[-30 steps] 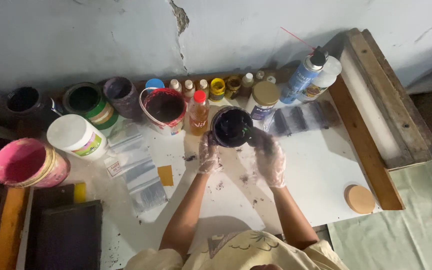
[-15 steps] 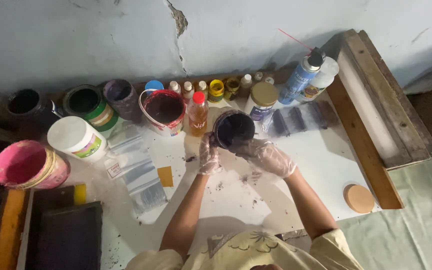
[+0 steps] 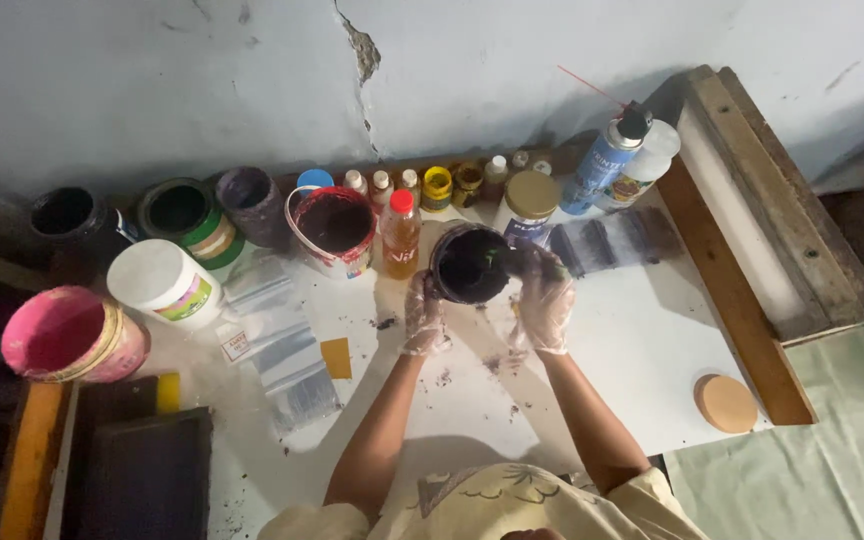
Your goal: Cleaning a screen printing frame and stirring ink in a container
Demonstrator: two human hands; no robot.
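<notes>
Both of my hands wear thin clear gloves and grip a round black tub (image 3: 470,266) of dark ink on the white table (image 3: 632,360). My left hand (image 3: 422,318) clasps the tub's lower left side. On the tub's right rim, my right hand (image 3: 544,298) has its fingers curled over the edge. The tub's inside looks black with a small green streak.
Along the wall stand an orange bottle with a red cap (image 3: 401,234), a red-stained white bucket (image 3: 334,228), a white tub (image 3: 162,283), a pink tub (image 3: 70,334), several small bottles, a gold-lidded jar (image 3: 530,203) and a blue spray can (image 3: 602,165). Clear plastic bags (image 3: 277,340) lie left; a round tan lid (image 3: 726,402) right.
My right hand has moved from the table beside the tub back up onto the tub's right rim. The left hand stays on the tub's left side.
</notes>
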